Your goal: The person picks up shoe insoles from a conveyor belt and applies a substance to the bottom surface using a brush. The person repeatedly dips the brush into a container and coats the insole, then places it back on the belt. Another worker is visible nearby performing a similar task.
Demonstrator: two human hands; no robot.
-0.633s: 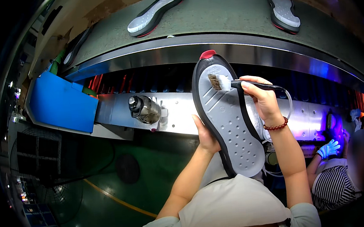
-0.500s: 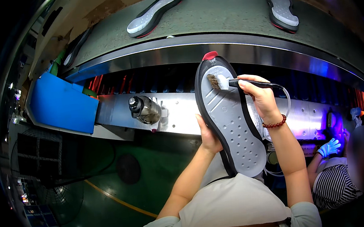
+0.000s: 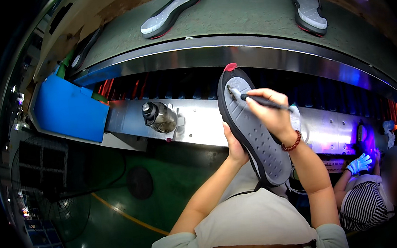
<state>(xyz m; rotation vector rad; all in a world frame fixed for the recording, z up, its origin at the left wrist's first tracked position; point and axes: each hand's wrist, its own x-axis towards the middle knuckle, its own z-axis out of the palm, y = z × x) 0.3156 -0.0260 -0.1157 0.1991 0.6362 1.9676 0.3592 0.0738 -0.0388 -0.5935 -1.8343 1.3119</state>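
My left hand [image 3: 236,144] grips the left edge of a shoe sole [image 3: 262,143], thumb up along its side and fingers hidden beneath. The sole is grey inside with small dimples, has a black rim and a red tip, and is held tilted with the tip pointing away from me. In my right hand [image 3: 273,115] is a brush [image 3: 261,101] with a black handle and a white neck. Its dark bristles touch the grey surface near the red-tipped end. A red bead bracelet circles my right wrist.
Beyond a metal rail [image 3: 178,54], more soles [image 3: 174,13] lie on a green belt [image 3: 245,16]. A dark bottle [image 3: 160,118] stands on the metal shelf [image 3: 193,117] beside a blue housing [image 3: 70,109]. A black fan [image 3: 41,163] is at left. At right sits another person wearing a glove [image 3: 358,163].
The brush has moved to the left rim of the grey area, and my right hand has turned and shifted left over the sole. The sole has tilted and shifted slightly.
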